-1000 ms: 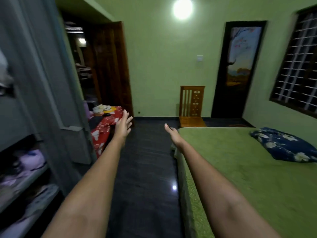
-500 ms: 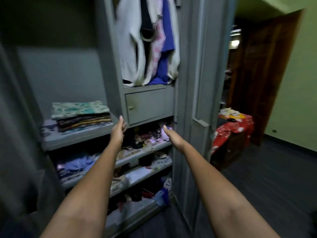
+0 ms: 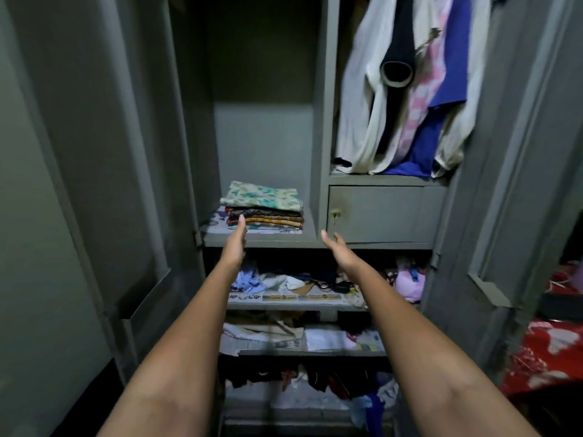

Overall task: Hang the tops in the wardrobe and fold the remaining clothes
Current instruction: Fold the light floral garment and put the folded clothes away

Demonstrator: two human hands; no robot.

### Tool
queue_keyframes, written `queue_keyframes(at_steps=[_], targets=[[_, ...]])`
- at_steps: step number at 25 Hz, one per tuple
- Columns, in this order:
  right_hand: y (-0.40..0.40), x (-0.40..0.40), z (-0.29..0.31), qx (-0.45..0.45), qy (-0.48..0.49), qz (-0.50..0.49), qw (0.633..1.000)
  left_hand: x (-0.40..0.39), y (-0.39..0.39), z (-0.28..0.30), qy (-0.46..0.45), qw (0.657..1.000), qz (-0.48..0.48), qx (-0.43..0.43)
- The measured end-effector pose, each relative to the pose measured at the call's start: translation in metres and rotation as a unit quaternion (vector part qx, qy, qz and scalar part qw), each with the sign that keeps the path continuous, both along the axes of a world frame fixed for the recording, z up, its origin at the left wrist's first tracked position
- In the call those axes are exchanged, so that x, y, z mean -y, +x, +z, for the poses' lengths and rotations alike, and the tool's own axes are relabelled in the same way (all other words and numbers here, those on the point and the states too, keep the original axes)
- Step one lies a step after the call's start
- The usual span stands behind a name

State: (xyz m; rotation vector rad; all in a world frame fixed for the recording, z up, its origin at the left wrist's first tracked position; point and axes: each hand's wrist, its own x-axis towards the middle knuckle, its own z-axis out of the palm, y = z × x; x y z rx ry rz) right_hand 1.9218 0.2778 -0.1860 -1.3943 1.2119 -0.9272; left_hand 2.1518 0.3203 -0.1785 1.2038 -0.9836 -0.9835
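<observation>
A: What stands at the left of the frame?

B: The open left door [image 3: 79, 184] of the grey wardrobe [image 3: 320, 121] fills the left side. Its inner face is plain grey metal.

A: And next, toward the middle?

B: The left compartment, in the upper middle of the frame. On its shelf [image 3: 262, 239] lies a stack of folded clothes [image 3: 265, 208], with a pale cloth with green print on top and darker patterned ones under it.

A: Where is the left hand?

B: The left hand [image 3: 235, 244] is in the middle of the frame, in front of the shelf edge. Its fingers are straight and together, and the fingertips reach up to the lower left corner of the stack. If they touch the cloth, I cannot tell. It holds nothing.

A: And the right hand?

B: The right hand [image 3: 337, 249] is just to the right of it, in front of the shelf edge, below the small closed locker [image 3: 385, 212]. The fingers are relaxed and a little apart, the thumb stands away, and it holds nothing.

A: Where are the tops?

B: The hanging tops [image 3: 410, 89] are in the upper right of the frame, in the right compartment above the locker: white, dark, pink-and-white and blue ones, close together.

A: What is lower down?

B: Below both hands, three lower shelves [image 3: 293, 305] carry loose, unfolded clothes and some paper.

A: And at the far right?

B: The right door [image 3: 511, 184], also open, and past it, in the lower right corner, a red cloth with white flowers [image 3: 549, 351].
</observation>
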Motion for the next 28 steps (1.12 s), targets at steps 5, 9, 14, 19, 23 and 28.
queue_keyframes(at_steps=[5,9,14,19,23,28], targets=[[-0.033,-0.004,0.004,-0.014,-0.004,0.075,0.997,-0.031,-0.050,0.001,-0.009,0.998,0.055,-0.023],[-0.020,-0.008,-0.023,0.007,0.035,0.135,0.990,-0.095,-0.064,-0.015,0.046,0.990,0.132,-0.030],[0.061,-0.082,-0.069,-0.013,0.040,0.282,0.959,-0.227,-0.033,-0.049,0.096,0.960,0.259,-0.053],[0.150,-0.181,-0.095,-0.044,0.076,0.451,0.888,-0.373,0.027,-0.074,0.114,0.899,0.420,-0.057],[0.197,-0.259,-0.099,-0.082,0.059,0.544,0.833,-0.475,0.041,-0.086,0.112,0.840,0.528,-0.057],[0.235,-0.322,-0.093,-0.059,0.061,0.613,0.785,-0.536,0.046,-0.082,0.099,0.803,0.585,-0.057]])
